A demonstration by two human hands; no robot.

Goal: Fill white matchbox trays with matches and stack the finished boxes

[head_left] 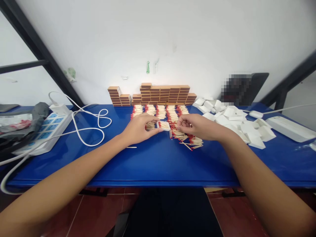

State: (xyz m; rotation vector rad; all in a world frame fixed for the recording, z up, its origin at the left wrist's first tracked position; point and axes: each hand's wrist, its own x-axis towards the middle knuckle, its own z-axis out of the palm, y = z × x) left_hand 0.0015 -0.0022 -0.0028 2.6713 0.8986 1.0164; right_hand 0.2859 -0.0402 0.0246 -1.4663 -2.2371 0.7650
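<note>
Between thumb and fingers, my left hand [140, 129] grips a small white matchbox tray [167, 128] with some matches lying in it. Just to its right, my right hand [197, 126] hovers over the piled matches, its fingertips pinched together. Whether a match sits in that pinch is too small to make out. Rows of red-tipped matches [172, 113] stretch across the table behind and beneath both hands. A few loose matches [189, 144] lie at the near right end of the rows.
Brown matchboxes [160, 94] are stacked along the wall. White empty trays [237, 120] lie heaped at right, beside a long white box [291, 127]. A power strip [49, 128] and looping white cable [85, 144] occupy the left of the blue table [158, 168].
</note>
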